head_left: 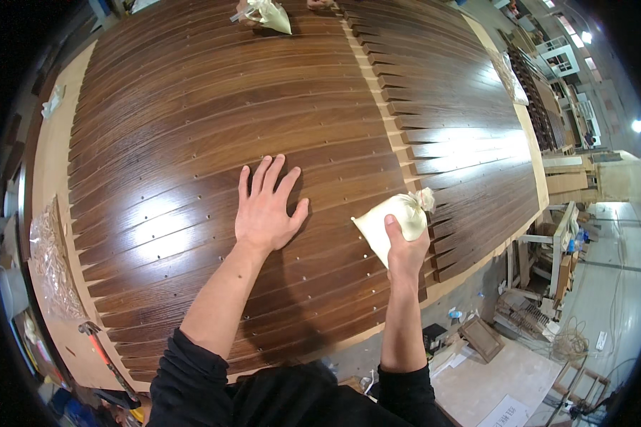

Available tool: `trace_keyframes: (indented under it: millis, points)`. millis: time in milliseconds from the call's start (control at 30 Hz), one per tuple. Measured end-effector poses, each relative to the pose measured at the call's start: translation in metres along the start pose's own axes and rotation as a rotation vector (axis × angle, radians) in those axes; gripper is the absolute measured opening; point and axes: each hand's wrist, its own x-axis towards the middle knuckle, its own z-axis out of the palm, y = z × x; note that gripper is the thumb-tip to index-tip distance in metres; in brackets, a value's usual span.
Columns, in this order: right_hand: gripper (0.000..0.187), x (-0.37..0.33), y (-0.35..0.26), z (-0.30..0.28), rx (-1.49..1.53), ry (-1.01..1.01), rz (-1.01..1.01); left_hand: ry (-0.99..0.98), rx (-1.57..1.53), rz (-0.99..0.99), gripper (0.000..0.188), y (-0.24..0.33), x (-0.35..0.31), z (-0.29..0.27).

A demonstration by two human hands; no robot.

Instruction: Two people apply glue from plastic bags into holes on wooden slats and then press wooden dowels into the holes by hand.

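Observation:
My right hand [407,252] is wrapped around a piping bag [393,222] full of cream-coloured paste, its neck twisted at the upper right. The bag's pointed tip is aimed left, just over the dark brown wooden strips [263,107]; I cannot tell whether it touches them. My left hand [266,213] lies flat on the strips with its fingers spread, holding nothing. Rows of small holes run across the boards, and several near the bag have pale spots in them. At the far edge a co-worker's hand [248,20] holds a similar piping bag [269,14].
A second block of strips [470,149] lies to the right across a narrow gap. At the left edge are a clear bag of wooden dowels [52,267] and a hammer [108,363] with a red-and-black handle. A pale worktable [498,377] stands at the lower right.

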Motion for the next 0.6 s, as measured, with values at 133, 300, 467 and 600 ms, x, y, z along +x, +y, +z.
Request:
trace_keyframes:
  millis: [133,300,467,600]
  points:
    - [0.044,0.004,-0.010,-0.007,0.106,0.036,-0.016,-0.032,-0.008,-0.011,0.061,0.004,0.001,-0.006]
    - [0.045,0.014,-0.020,0.004,0.221,0.021,-0.014,-0.042,-0.008,-0.019,0.061,0.002,0.001,-0.005]
    - [0.041,0.022,-0.014,0.020,0.226,-0.021,-0.034,-0.035,-0.022,-0.019,0.060,0.002,0.000,-0.005]
    - [0.038,0.024,-0.009,0.028,0.205,-0.040,-0.025,-0.018,-0.036,-0.007,0.060,0.001,0.000,-0.005]
